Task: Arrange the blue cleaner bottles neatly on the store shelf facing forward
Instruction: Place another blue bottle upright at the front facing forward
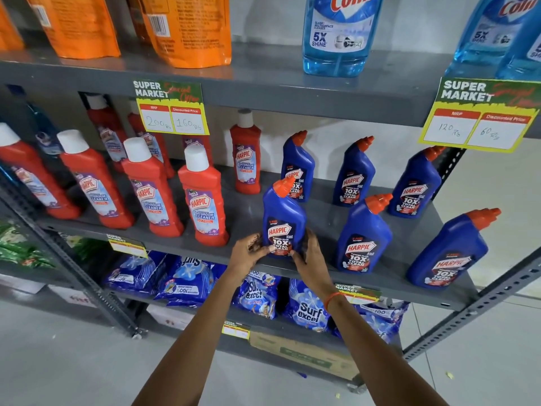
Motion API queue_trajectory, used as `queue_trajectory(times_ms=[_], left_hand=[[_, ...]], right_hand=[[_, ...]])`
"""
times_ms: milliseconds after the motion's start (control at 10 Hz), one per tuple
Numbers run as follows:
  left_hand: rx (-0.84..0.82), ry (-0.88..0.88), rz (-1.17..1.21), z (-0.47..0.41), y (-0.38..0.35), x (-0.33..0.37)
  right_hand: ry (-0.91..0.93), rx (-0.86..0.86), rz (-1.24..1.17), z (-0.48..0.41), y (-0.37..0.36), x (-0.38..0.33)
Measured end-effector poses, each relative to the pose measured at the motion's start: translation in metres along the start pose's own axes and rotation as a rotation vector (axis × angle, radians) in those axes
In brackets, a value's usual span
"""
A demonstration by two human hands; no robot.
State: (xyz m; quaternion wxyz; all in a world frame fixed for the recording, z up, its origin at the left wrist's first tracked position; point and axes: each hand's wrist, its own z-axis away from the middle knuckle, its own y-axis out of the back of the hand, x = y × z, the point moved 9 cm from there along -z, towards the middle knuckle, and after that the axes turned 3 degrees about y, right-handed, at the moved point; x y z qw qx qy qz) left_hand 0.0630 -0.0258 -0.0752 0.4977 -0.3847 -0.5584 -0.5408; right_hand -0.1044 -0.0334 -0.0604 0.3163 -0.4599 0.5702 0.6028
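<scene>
Several blue Harpic cleaner bottles with orange-red caps stand on the grey middle shelf [322, 218], labels facing me. The front-left blue bottle [283, 218] stands upright near the shelf's front edge. My left hand [248, 254] presses its lower left side and my right hand [308, 256] its lower right side. Two more front-row bottles stand to the right, a middle one [363, 238] and a far-right one [450, 253]. Three stand in the back row, a left one [297, 168], a centre one [354, 174] and a right one [414, 186].
Red Harpic bathroom cleaner bottles [202, 200] fill the left half of the same shelf. Above stand orange pouches [190, 30] and blue Colin bottles [339, 33]. Price tags [172, 109] hang from the upper shelf edge. Surf Excel packs [307, 312] lie below. A slotted upright [483, 303] stands at right.
</scene>
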Motion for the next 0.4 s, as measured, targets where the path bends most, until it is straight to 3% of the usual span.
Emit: queue_trajectory(times_ms=[400], left_hand=[[-0.007,0.04,-0.098,0.0009,-0.0012,-0.0023]], right_hand=[[0.014,-0.012,0.128,0.0001,-0.0021,-0.0009]])
